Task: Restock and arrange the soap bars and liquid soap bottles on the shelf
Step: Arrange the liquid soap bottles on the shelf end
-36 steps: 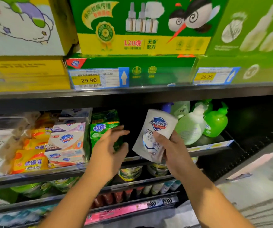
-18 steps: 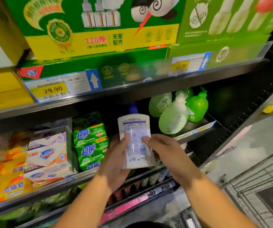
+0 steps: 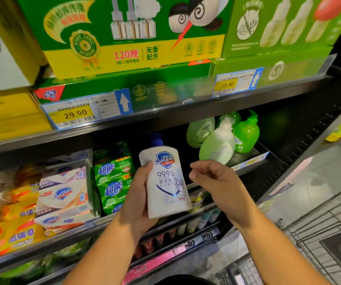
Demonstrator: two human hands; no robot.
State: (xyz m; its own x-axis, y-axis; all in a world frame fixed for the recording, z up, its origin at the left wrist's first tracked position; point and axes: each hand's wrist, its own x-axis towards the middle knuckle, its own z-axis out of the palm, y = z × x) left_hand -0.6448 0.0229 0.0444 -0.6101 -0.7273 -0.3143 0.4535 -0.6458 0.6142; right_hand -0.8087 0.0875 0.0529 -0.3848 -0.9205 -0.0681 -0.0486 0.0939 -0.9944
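My left hand (image 3: 137, 199) grips a white Safeguard liquid soap bottle (image 3: 166, 183) with a blue pump, upright, label towards me, in front of the middle shelf (image 3: 245, 167). My right hand (image 3: 212, 182) hovers just right of the bottle, fingers loosely curled, holding nothing. Green liquid soap bottles (image 3: 219, 140) stand at the right of that shelf. Green soap bar packs (image 3: 114, 177), white Safeguard soap bar boxes (image 3: 62, 194) and yellow soap bars (image 3: 17, 235) fill its left part.
Large green boxes (image 3: 128, 36) sit on the upper shelf behind price tags (image 3: 77, 114) reading 29.90. Lower shelves hold small items (image 3: 188, 225). A wire cart (image 3: 317, 239) stands at the lower right. The shelf has a dark gap behind the held bottle.
The bottle was turned from its back label to its front. It passed from both hands to my left hand alone; my right hand let go and drew slightly right.
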